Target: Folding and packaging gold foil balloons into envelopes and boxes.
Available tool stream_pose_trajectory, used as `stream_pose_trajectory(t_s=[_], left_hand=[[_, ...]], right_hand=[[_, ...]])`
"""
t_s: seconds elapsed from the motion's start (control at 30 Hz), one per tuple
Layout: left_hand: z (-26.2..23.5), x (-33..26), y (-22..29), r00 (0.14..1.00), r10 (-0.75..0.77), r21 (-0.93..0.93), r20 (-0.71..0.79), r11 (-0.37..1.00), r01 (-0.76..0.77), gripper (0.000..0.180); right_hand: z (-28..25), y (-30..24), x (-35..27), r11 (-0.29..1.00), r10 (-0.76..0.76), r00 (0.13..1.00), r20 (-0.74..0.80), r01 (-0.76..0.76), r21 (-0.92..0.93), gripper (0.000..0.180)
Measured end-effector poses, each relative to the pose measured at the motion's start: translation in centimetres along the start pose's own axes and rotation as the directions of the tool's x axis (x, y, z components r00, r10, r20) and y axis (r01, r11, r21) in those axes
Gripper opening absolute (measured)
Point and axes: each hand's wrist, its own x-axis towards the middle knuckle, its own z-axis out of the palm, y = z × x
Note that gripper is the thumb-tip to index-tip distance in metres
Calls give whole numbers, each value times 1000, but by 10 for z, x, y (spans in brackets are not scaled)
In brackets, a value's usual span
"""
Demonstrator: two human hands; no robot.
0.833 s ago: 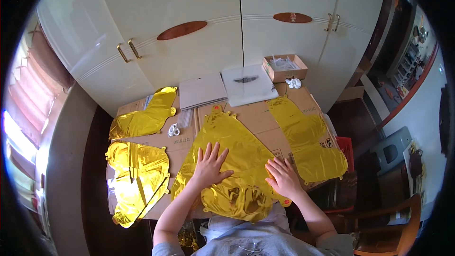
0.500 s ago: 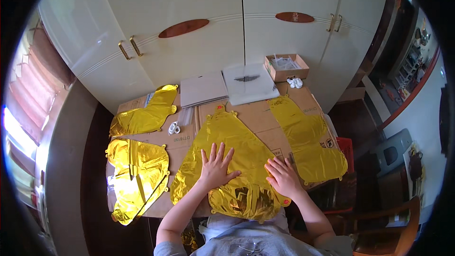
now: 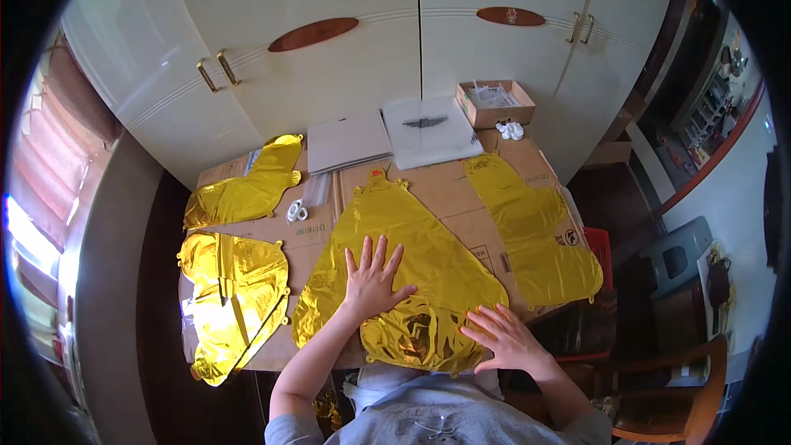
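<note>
Seemingly part-flattened, the large gold foil (image 3: 404,227) midway across the cardboard (image 3: 446,189) is fairly smooth toward the cardboard's far side yet crumpled at its near edge, with the left hand (image 3: 372,287) on the foil and the right hand (image 3: 512,346) by that edge, fingers spread on both.

1. This looks like a room in a home.
2. A tall cream wardrobe (image 3: 346,82) fills the far side, glossy, with brass handles (image 3: 207,76) and reddish-brown ovals (image 3: 313,35) set into its doors.
3. Pink curtains (image 3: 58,140) hang at the left, with bright daylight at a window (image 3: 33,235) beside them.
4. A wooden armchair (image 3: 707,395) with a curved arm stands at the lower right.
5. At the right, past a dark opening, a pale rack (image 3: 710,122) shows; what it holds is too small to tell.
</note>
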Motion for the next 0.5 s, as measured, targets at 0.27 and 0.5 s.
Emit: stream_pose_trajectory(t_s=[0.27, 0.5], left_hand=[[-3, 0, 0, 999, -16, -40, 48, 999, 17, 89], [2, 1, -1, 1000, -16, -9, 8, 1000, 17, 90]], right_hand=[[7, -7, -10, 986, -156, 939, -308, 130, -102, 15], [-12, -8, 1, 962, -266, 893, -362, 222, -159, 12]])
